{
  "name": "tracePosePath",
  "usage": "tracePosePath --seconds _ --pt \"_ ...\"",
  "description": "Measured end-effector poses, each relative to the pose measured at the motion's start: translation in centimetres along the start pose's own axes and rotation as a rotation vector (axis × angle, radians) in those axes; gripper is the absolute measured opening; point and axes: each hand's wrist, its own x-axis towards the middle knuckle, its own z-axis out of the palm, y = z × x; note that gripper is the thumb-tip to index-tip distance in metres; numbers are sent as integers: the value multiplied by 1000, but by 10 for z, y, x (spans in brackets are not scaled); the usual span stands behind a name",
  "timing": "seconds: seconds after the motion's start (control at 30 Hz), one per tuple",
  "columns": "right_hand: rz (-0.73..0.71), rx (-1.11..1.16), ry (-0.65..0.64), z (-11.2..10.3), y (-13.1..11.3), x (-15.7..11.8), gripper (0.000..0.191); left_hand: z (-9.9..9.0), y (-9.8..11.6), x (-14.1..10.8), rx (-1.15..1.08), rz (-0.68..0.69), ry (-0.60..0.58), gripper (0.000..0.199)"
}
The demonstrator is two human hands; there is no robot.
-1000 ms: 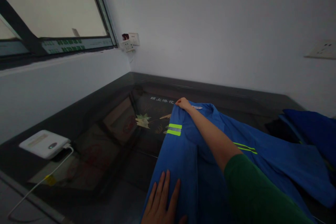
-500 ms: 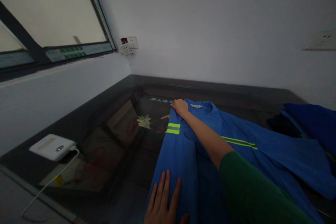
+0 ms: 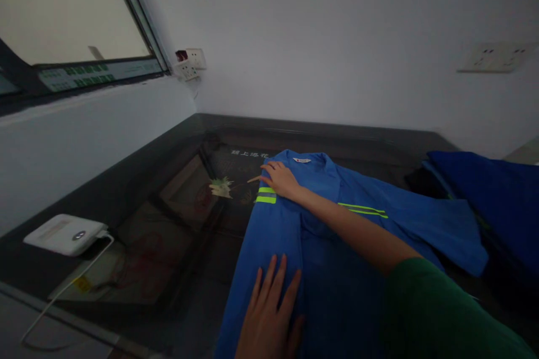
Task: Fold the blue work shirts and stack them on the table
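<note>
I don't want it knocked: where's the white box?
In the head view, the white box lies on the dark table, left of the blue jacket, with a white cable at its right.

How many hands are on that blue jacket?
2. The left hand lies on the blue jacket near the bottom of the picture; the right hand rests farther up, beside the collar. I see no others.

Head camera: faces forward, down across table toward wall; dim, seemingly close.
</note>
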Motion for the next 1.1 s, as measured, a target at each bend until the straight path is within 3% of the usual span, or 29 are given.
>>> tracePosePath --seconds 0.13,0.33,0.47,0.6,0.7,0.8,0.87,0.97,1.03,1.1 --pt "1 29 -3 9 -4 -18 40 -3 7 4 15 -8 -54 73" --pt "-35 163 61 -17 -8 -38 38 -10 12 6 40 -42 -56 72" --pt "-94 183 -70 -28 -10 -74 43 -11 13 6 31 -40 -46 69" --pt "-78 91 -180 -22 -10 -101 47 -6 13 5 19 -42 -26 64" --pt "-73 66 -153 -17 -10 -107 46 -5 13 3 6 -46 -38 61" --pt "-75 107 -105 -15 -9 -106 43 -15 7 7 -66 -34 -88 56" --pt "-72 170 -61 -17 -7 -106 41 -29 -1 20 -165 -54 -140 50" --pt "-34 249 33 -28 5 -115 41 -49 -21 59 -305 -104 -171 43" --pt "42 231 80 -43 20 -130 43 -49 -37 95 -347 -75 -160 41" --pt "163 154 84 -60 40 -152 45 -36 -53 132 -351 -37 -163 40"
